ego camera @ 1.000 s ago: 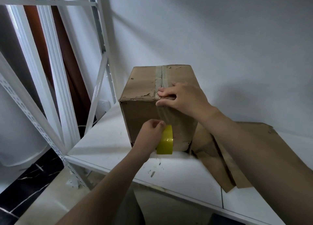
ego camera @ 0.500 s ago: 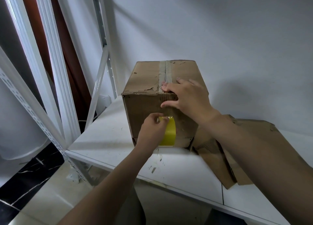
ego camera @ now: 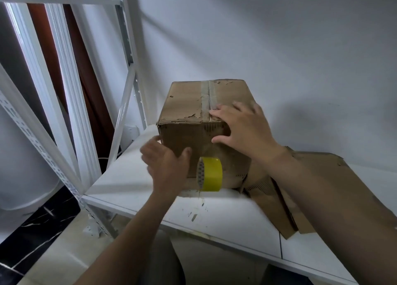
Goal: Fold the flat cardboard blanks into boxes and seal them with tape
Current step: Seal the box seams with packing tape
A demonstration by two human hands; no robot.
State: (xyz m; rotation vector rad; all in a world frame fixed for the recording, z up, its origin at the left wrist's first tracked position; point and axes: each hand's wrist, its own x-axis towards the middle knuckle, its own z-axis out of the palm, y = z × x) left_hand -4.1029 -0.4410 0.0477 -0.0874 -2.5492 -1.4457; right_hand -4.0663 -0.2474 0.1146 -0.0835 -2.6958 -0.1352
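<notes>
A closed brown cardboard box [ego camera: 184, 100] stands on the white shelf board [ego camera: 225, 218], with a clear tape strip [ego camera: 207, 93] running along its top seam. A yellow tape roll [ego camera: 211, 174] hangs against the box's front face, and neither hand holds it. My left hand [ego camera: 167, 164] is blurred at the box's lower left corner, thumb on the front face and fingers toward the left side. My right hand [ego camera: 242, 130] lies spread over the top front edge, fingers on top and thumb pressing the front face.
Flat cardboard blanks [ego camera: 322, 181] lie on the shelf to the right of the box, partly under my right forearm. A white metal rack upright [ego camera: 129, 48] and braces stand to the left. The wall is close behind the box. Dark tiled floor shows below left.
My left hand has let go of the yellow tape roll and moved left to the box's corner. The roll now hangs on the front face. My right hand has stayed on the top edge.
</notes>
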